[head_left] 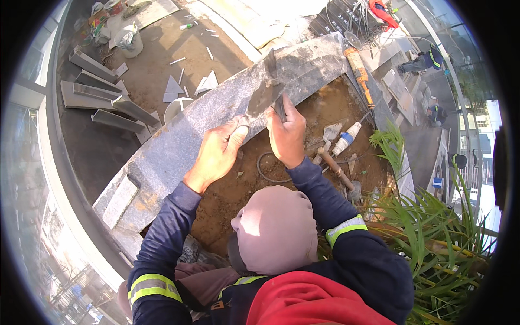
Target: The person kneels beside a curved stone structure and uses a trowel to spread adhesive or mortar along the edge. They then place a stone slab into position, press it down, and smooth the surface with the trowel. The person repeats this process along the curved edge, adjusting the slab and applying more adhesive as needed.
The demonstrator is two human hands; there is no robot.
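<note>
A long grey stone slab (179, 135) curves across in front of me, with a dark smeared patch (264, 97) on its top. My right hand (288, 132) is closed round a narrow dark tool (280, 108) at the slab's near edge. Its exact kind is hard to tell. To the left, my left hand (219, 149) has its fingers pressed together over the slab; whatever they may pinch is too small to name. A dark pointed shape (271, 66) shows beyond the smear, and I cannot tell whether it belongs to the tool.
An orange power tool (358, 73) lies at the slab's right end. On the soil are a wooden-handled hammer (335, 167) and a white-and-blue plug connector (346, 138). Leafy plants (433, 233) crowd the right; cut slabs (108, 97) and a bucket (129, 42) stand left. Two people work far right.
</note>
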